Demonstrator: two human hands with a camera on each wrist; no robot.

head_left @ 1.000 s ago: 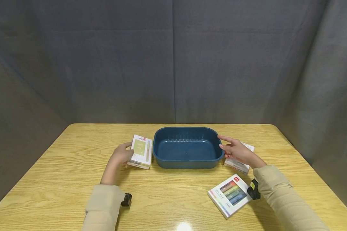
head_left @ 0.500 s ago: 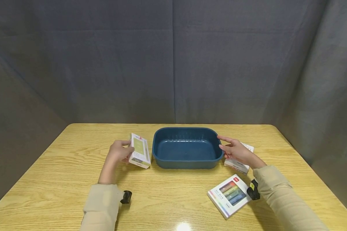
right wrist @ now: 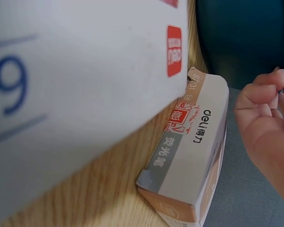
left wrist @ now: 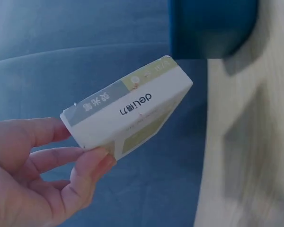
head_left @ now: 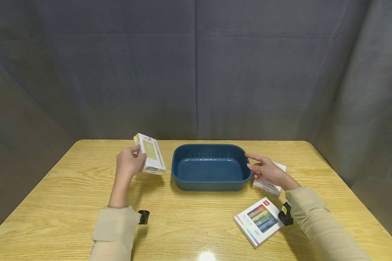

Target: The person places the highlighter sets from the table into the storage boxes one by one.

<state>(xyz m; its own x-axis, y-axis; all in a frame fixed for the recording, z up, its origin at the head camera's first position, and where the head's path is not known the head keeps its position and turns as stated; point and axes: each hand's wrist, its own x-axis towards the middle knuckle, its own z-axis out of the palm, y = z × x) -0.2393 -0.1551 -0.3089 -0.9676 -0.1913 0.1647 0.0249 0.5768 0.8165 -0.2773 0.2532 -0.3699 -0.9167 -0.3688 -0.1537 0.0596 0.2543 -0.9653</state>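
My left hand (head_left: 129,162) pinches a white and yellow-green highlighter box (head_left: 151,152) by its left edge, thumb in front. The box hangs tilted above the table, left of a dark blue plastic basin (head_left: 212,186). In the left wrist view, thumb and fingers of the hand (left wrist: 47,175) hold one end of the highlighter box (left wrist: 132,109). My right hand (head_left: 269,170) holds the basin's right rim with thumb and fingertips. Below that hand lies a second highlighter box (head_left: 268,186), orange and white in the right wrist view, partly hidden by the hand.
A white box (head_left: 259,222) with a window showing coloured pens or sticks lies at the front right, near the right wrist's black camera (head_left: 285,214). Grey cloth (head_left: 196,72) encloses the wooden table (head_left: 183,224) at the back and sides.
My left hand has lifted the highlighter box off the table, up and to the left, tilting it. The right hand stays at the basin's rim.
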